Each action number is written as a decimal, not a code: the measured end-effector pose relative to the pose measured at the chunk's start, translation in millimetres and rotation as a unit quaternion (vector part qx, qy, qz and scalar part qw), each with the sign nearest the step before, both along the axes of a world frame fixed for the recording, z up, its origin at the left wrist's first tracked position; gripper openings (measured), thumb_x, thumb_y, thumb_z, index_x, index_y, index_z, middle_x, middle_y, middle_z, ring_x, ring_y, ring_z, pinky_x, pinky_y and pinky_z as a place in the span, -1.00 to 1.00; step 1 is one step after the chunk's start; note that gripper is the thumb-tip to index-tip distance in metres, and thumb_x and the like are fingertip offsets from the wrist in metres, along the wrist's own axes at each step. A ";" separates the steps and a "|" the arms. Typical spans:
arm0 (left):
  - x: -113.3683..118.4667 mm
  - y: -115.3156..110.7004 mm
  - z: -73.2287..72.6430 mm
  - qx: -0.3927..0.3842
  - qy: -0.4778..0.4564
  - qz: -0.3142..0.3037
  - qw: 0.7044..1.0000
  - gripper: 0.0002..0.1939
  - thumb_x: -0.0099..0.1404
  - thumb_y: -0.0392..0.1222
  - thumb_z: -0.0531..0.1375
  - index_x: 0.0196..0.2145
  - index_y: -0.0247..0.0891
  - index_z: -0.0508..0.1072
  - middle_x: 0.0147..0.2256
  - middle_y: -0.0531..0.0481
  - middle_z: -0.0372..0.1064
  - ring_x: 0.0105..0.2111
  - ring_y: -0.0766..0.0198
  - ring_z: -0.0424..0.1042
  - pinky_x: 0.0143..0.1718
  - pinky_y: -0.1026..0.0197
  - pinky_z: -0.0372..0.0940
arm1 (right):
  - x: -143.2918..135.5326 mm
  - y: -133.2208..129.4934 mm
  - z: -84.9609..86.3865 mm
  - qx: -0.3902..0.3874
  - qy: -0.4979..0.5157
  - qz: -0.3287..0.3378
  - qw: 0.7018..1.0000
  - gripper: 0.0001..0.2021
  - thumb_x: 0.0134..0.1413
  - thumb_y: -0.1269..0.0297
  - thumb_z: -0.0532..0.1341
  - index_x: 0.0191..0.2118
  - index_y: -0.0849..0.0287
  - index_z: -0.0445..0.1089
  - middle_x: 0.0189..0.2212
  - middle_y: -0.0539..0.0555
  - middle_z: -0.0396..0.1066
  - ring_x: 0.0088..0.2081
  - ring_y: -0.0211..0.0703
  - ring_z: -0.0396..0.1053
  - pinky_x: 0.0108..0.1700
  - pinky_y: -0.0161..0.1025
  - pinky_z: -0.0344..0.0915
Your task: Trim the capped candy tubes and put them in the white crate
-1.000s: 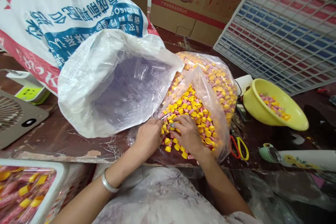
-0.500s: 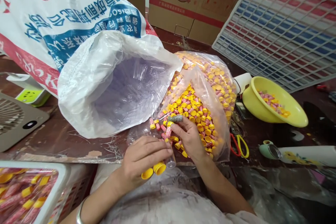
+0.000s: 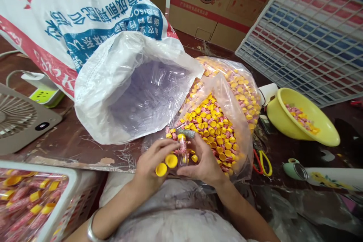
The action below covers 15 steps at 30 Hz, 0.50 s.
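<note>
My right hand point(image 3: 204, 160) has moved to pinch a tube point(image 3: 183, 158) by the bag point(image 3: 227, 87); my left hand point(image 3: 151, 163), grasping several, may lose one from overcrowding.

Upright, a pink, yellow-topped piece point(image 3: 183, 146) tops a clear tube point(image 3: 183, 159) near two yellow caps point(image 3: 171, 161).

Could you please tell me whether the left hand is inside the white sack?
No, the left hand is outside the white sack, with two yellow caps showing beside it.
</note>
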State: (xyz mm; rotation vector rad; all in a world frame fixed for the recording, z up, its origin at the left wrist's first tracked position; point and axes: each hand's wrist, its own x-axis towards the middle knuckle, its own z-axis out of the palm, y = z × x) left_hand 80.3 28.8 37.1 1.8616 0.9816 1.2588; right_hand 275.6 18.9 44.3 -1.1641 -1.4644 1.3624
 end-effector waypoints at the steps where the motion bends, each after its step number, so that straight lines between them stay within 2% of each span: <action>1: 0.0 -0.7 1.5 -0.107 -0.033 0.002 0.994 -0.70 0.32 -0.19 0.27 0.01 -0.17 0.52 -0.12 -0.12 0.56 -0.15 0.15 0.54 -0.12 0.14 0.45 | -1.0 -1.0 -1.5 0.016 -0.034 -0.024 0.999 -0.28 -0.13 0.02 0.50 0.13 0.05 0.24 -0.05 0.09 0.46 -0.03 -0.03 0.46 0.02 -0.11 0.43; 2: 0.0 -1.3 3.0 -0.215 -0.071 -0.011 0.974 -0.68 0.31 -0.15 0.28 0.01 -0.20 0.52 -0.15 -0.11 0.58 -0.19 0.13 0.56 -0.14 0.12 0.46 | -2.1 -1.9 -2.7 0.032 -0.071 -0.039 0.996 -0.31 -0.12 0.05 0.49 0.11 0.06 0.24 -0.05 0.10 0.46 -0.03 -0.01 0.46 0.02 -0.10 0.43; 4: 0.5 -2.2 5.1 -0.381 -0.152 -0.064 0.910 -0.65 0.27 -0.06 0.30 -0.04 -0.27 0.55 -0.21 -0.11 0.59 -0.25 0.11 0.55 -0.15 0.09 0.46 | -4.9 -4.0 -4.2 0.073 -0.145 -0.049 0.986 -0.33 -0.14 0.10 0.50 0.07 0.09 0.25 -0.08 0.11 0.45 -0.06 0.02 0.46 -0.01 -0.08 0.44; 6: 2.8 -3.6 5.3 -0.460 -0.222 -0.114 0.852 -0.66 0.23 -0.03 0.34 -0.14 -0.32 0.58 -0.24 -0.12 0.59 -0.25 0.09 0.54 -0.13 0.08 0.44 | -9.3 -6.2 -4.3 0.135 -0.208 -0.042 0.968 -0.33 -0.18 0.13 0.52 0.05 0.10 0.27 -0.09 0.13 0.44 -0.05 0.06 0.45 0.01 -0.03 0.43; 9: 4.9 -7.3 2.8 -0.511 -0.292 -0.131 0.798 -0.69 0.16 -0.07 0.38 -0.20 -0.33 0.58 -0.29 -0.11 0.57 -0.27 0.13 0.52 -0.16 0.14 0.41 | -17.4 -8.4 -2.3 0.233 -0.247 -0.023 0.940 -0.33 -0.14 0.15 0.51 0.08 0.10 0.26 -0.01 0.19 0.40 0.09 0.13 0.37 0.16 0.05 0.34; 11: -3.0 -11.2 1.6 -0.522 -0.299 -0.129 0.789 -0.71 0.16 -0.08 0.39 -0.23 -0.32 0.57 -0.31 -0.08 0.54 -0.29 0.18 0.49 -0.20 0.19 0.39 | -19.6 -7.6 0.8 0.268 -0.252 0.030 0.929 -0.28 -0.10 0.12 0.50 0.15 0.09 0.22 0.08 0.22 0.35 0.20 0.16 0.28 0.25 0.10 0.25; 12: -12.1 -14.1 1.9 -0.519 -0.285 -0.127 0.796 -0.73 0.16 -0.07 0.39 -0.26 -0.31 0.56 -0.33 -0.06 0.52 -0.31 0.20 0.47 -0.22 0.22 0.38 | -18.4 -6.3 2.8 0.276 -0.256 0.068 0.924 -0.21 -0.10 0.08 0.50 0.21 0.09 0.18 0.14 0.24 0.31 0.25 0.18 0.22 0.29 0.13 0.19; 14: -41.0 -23.1 5.9 -0.501 -0.216 -0.115 0.830 -0.77 0.16 -0.08 0.39 -0.33 -0.28 0.53 -0.37 -0.01 0.49 -0.33 0.23 0.44 -0.26 0.26 0.34 | -10.3 -1.5 6.4 0.265 -0.273 0.124 0.917 -0.01 -0.18 -0.04 0.52 0.32 0.09 0.06 0.23 0.26 0.24 0.30 0.23 0.14 0.32 0.15 0.16; 15: -59.4 -29.3 9.8 -0.486 -0.173 -0.103 0.851 -0.79 0.16 -0.09 0.39 -0.36 -0.27 0.52 -0.38 0.00 0.48 -0.34 0.24 0.42 -0.29 0.28 0.33 | -3.4 1.9 7.3 0.249 -0.287 0.117 0.918 0.04 -0.20 -0.07 0.52 0.35 0.09 0.02 0.24 0.25 0.24 0.29 0.23 0.17 0.29 0.14 0.20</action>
